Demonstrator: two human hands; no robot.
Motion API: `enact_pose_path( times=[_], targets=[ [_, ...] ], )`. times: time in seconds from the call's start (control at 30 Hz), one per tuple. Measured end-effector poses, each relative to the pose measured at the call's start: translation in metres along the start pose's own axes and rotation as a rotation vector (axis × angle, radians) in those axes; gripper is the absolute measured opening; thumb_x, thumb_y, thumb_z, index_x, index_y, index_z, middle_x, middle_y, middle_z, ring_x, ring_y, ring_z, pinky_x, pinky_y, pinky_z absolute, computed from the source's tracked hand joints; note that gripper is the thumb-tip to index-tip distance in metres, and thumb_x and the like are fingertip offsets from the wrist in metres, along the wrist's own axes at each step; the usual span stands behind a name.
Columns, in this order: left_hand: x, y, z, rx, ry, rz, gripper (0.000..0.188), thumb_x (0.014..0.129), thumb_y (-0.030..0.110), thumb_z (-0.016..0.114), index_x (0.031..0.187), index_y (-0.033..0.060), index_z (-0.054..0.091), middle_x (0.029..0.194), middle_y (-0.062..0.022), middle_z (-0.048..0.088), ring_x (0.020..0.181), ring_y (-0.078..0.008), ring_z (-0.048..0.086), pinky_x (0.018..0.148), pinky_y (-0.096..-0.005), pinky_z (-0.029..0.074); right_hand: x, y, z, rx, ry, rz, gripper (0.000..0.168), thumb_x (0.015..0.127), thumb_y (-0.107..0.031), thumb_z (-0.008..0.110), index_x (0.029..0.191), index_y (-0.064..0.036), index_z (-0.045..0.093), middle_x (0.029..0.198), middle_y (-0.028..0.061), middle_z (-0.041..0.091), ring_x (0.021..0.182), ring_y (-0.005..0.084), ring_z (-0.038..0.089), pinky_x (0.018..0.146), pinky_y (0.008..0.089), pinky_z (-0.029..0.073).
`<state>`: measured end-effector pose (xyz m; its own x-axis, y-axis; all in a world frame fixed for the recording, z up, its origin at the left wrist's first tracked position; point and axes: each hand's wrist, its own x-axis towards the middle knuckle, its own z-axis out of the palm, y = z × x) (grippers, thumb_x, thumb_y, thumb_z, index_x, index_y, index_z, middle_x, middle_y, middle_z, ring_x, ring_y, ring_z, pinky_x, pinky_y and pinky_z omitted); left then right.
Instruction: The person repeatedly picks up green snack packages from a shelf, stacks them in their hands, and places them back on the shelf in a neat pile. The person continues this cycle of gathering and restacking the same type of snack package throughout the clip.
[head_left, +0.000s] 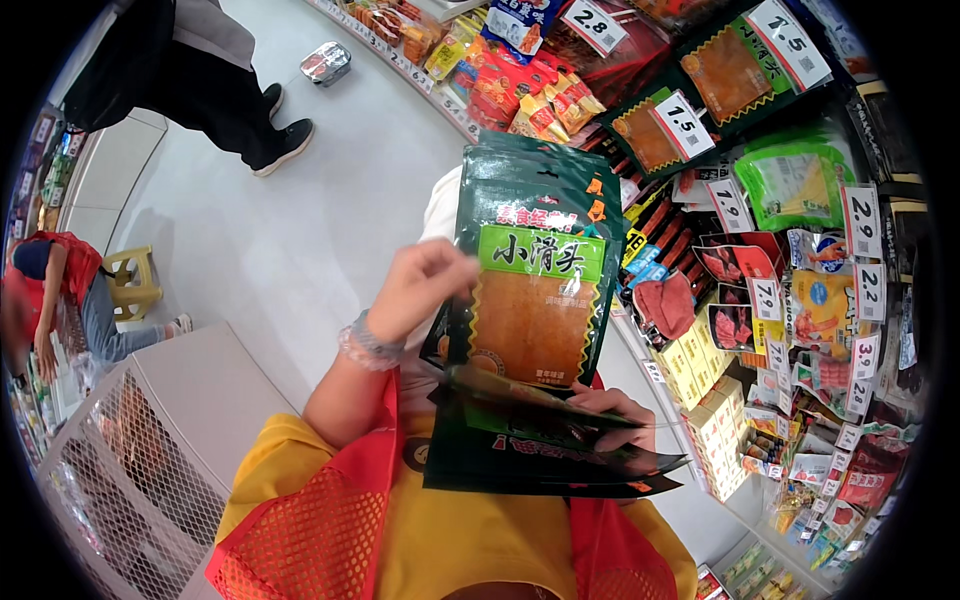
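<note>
Several dark green snack packets with clear windows are stacked before my chest. The upper packet (536, 315) stands up facing me and shows a flat orange-brown food through its window. Lower packets (540, 469) fan out below it, turned upside down. My right hand (626, 416) grips the stack from its right side, partly covered by a packet. Beside the left edge of the upper packet is my left hand (420, 289), its fingers curled and blurred. I cannot tell whether its fingertips hold that edge. A bracelet (371, 341) circles the left wrist.
Shelves on the right carry packaged snacks, price cards (862, 221) and similar green packets (731, 71). A person in dark trousers (202, 112) stands upper left, near a silvery package (326, 64) on the floor. Another person in red (75, 277) bends by a yellow stool (135, 281). A mesh-sided bin (142, 480) stands lower left.
</note>
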<state>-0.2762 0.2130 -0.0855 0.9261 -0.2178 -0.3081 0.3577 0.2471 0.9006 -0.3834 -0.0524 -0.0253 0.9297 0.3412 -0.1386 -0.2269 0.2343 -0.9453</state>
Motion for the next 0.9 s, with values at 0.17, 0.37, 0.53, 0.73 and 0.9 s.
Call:
enact_pose_path(
  times=[0.17,0.37,0.53,0.73,0.9],
  targets=[
    [0.037,-0.033,-0.004,0.542,0.292,0.171,0.036,0.063,0.027,0.077,0.068,0.0017,0.051,0.056,-0.0003,0.047,0.053,-0.0074,0.043,0.049,-0.0228,0.038,0.0,-0.012,0.002,-0.17,-0.004,0.155,0.043,0.067,-0.031,0.072,0.091,0.002,0.059,0.093,0.0178,0.061,0.099,0.026,0.055,0.101,0.0481,0.027],
    [0.028,-0.03,-0.003,0.842,0.373,0.251,0.03,0.069,0.02,0.072,0.063,0.0003,0.051,0.055,-0.0026,0.05,0.051,-0.0092,0.047,0.047,-0.0265,0.038,-0.006,0.018,-0.015,0.054,0.017,-0.143,0.026,0.07,-0.019,0.069,0.083,0.002,0.063,0.104,0.0174,0.058,0.101,0.0271,0.055,0.094,0.0414,0.036],
    [0.011,-0.012,0.01,0.517,0.271,0.576,0.016,0.078,0.01,0.063,0.071,-0.0004,0.054,0.064,-0.0008,0.054,0.055,-0.0054,0.046,0.051,-0.0248,0.039,-0.008,0.041,-0.021,0.147,0.36,-0.155,0.045,0.078,-0.018,0.066,0.114,0.001,0.045,0.104,0.0085,0.056,0.098,0.0176,0.053,0.086,0.0318,0.041],
    [-0.017,-0.008,0.019,-0.621,-0.184,-0.001,0.051,0.081,0.013,0.062,0.124,0.0003,0.038,0.122,-0.0075,0.046,0.114,-0.0126,0.04,0.097,-0.0273,0.031,0.017,0.047,-0.028,-0.008,0.413,-0.168,0.023,0.084,-0.011,0.055,0.104,0.001,0.051,0.099,0.0047,0.056,0.091,0.0137,0.052,0.082,0.0276,0.04],
    [-0.048,0.014,0.033,-0.132,-0.313,0.14,0.072,0.064,0.004,0.076,0.124,-0.0014,0.037,0.119,-0.0095,0.049,0.109,-0.0175,0.047,0.092,-0.0314,0.037,-0.019,0.028,0.0,-0.288,0.478,-0.275,0.026,0.083,-0.008,0.054,0.105,0.005,0.05,0.098,0.0067,0.056,0.086,0.0124,0.052,0.077,0.0249,0.041]
  ],
)
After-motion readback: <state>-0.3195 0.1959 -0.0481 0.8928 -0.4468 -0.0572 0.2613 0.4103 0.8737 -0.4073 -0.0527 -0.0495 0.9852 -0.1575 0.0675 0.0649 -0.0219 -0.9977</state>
